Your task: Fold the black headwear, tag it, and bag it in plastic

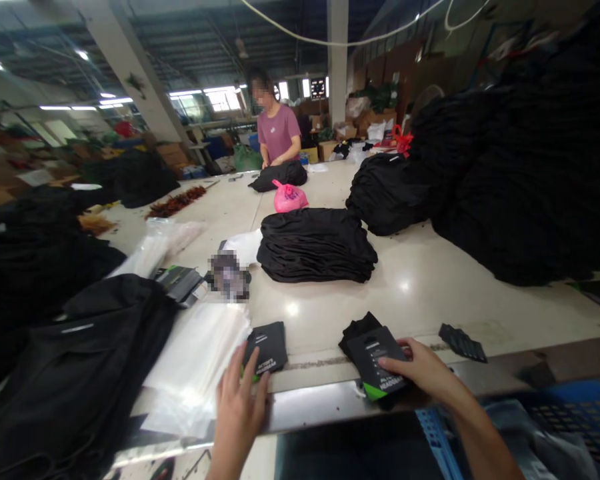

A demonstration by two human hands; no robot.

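Observation:
My right hand (425, 370) grips a black packaging card (380, 357) with white lettering and a green corner, thumb on its face. Black folded fabric (359, 328) shows behind that card, at the table's front edge. My left hand (243, 400) is spread, its fingertips at the edge of another black card (271, 343) lying on the table. Left of it lies a stack of clear plastic bags (200, 353). Small dark tags (463, 343) lie to the right of my right hand.
Folded black garments (315, 247) are stacked mid-table, with a pink plastic bag (290, 198) behind. Large black garment piles (510, 160) rise on the right, and more garments (90, 360) lie at left. A person (279, 130) handles black cloth across the table. A blue basket (575, 407) stands lower right.

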